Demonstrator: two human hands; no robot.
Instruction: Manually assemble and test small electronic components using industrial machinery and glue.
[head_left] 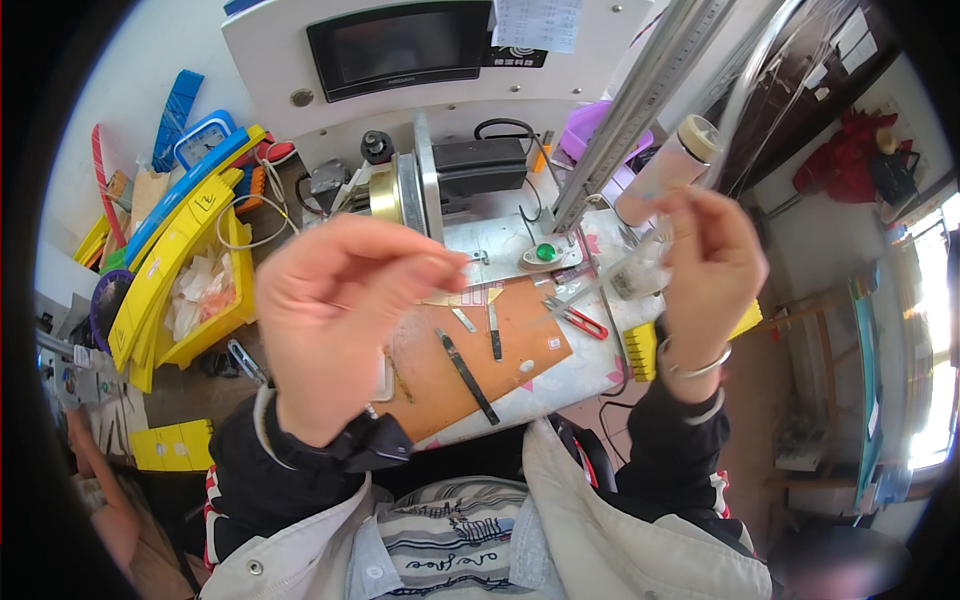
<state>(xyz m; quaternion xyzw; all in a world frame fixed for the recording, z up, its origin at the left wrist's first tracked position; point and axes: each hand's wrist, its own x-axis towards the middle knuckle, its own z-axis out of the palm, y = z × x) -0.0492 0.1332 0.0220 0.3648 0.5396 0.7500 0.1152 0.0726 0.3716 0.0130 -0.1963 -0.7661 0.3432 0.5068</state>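
Note:
My left hand (340, 310) is raised over the left part of a brown work mat (530, 350), thumb and index finger pinched together. Whatever sits between those fingertips is too small to make out. Farther right, my right hand (708, 275) is up in the air, also pinched and a little blurred; what it holds, if anything, cannot be made out. On the mat between them lie dark tweezers (466, 375), a narrow blade-like strip (495, 333) and a small metal piece (463, 319). Red-handled snips (585, 322) rest at the mat's right edge.
Behind the mat stands a metal fixture with a black motor (480, 167) and a green button (545, 252). An upright metal rail (630, 110) rises beside a bottle (670, 170). Yellow bins (205, 290) are at left, a screen (398, 50) at the back. Another person's arm (105, 490) shows at far left.

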